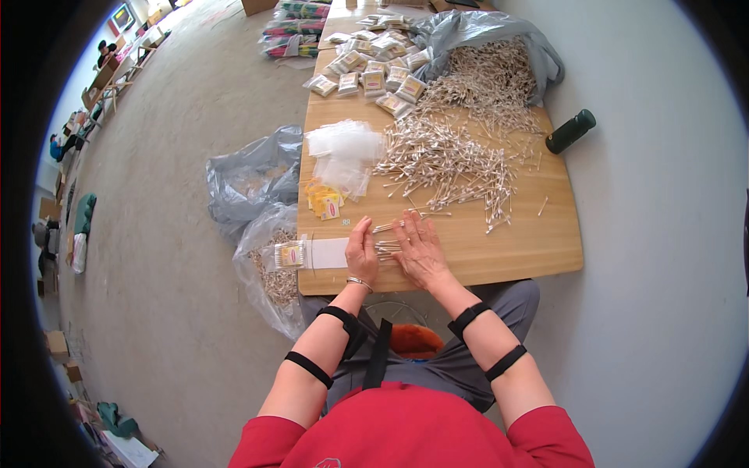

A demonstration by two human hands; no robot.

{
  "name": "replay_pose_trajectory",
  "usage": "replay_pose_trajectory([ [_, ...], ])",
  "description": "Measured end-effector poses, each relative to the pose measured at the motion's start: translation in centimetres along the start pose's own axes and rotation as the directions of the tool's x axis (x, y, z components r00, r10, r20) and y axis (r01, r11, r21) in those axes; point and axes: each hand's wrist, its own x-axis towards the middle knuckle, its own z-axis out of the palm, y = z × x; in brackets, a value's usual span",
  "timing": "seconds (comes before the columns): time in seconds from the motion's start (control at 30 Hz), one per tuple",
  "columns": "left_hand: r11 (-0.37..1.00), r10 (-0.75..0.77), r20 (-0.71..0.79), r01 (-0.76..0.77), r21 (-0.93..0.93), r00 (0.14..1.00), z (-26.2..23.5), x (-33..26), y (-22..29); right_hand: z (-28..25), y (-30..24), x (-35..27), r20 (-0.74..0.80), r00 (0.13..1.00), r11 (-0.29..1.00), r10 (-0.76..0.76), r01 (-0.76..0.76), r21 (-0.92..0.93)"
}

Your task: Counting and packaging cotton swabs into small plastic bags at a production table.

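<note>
- My left hand point(361, 251) and right hand point(420, 251) lie flat near the front edge of the wooden counter point(538, 242), fingers spread; neither grip closes on anything. Between them sits a small bunch of cotton swabs point(385, 248), which my fingers press on.
- Behind my hands sprawls a big loose heap of swabs point(449, 160), spilling from a grey plastic bag point(468, 31) at the far right corner.
- Clear little bags point(343, 152) and yellow labels point(325, 203) lie toward the left edge; a filled pack point(289, 254) overhangs it.
- Filled packets point(374, 74) crowd the far end; details are too small to make out.
- A dark green bottle point(570, 131) lies off the right edge.
</note>
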Motion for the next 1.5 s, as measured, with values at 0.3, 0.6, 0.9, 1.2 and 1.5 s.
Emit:
replay_pose_trajectory([
  [0.3, 1.000, 0.019, -0.004, -0.019, -0.007, 1.000, -0.2, 0.1, 0.5, -1.1, -0.2, -1.0, 0.151, 0.984, 0.990, -0.089, 0.071, 0.123],
  [0.6, 1.000, 0.014, -0.002, -0.014, -0.014, 1.000, -0.3, -0.1, 0.2, -1.2, -1.2, -2.4, 0.055, 0.995, 0.980, -0.082, 0.070, 0.185],
  [0.9, 0.995, -0.053, 0.017, 0.055, -0.079, 0.998, -0.1, 0.0, -0.2, -0.2, -1.0, -1.5, -0.265, 0.964, 0.930, -0.012, 0.108, 0.351],
  [1.2, 0.996, -0.042, -0.005, 0.041, -0.073, 0.999, -0.3, -0.2, -0.4, -1.7, -1.3, -1.8, -0.210, 0.978, 0.925, 0.015, 0.066, 0.374],
  [1.5, 0.996, -0.078, 0.000, 0.078, -0.049, 0.997, -0.3, -0.1, -0.3, -0.8, -1.0, 0.6, -0.205, 0.963, 0.874, 0.178, -0.059, 0.483],
])
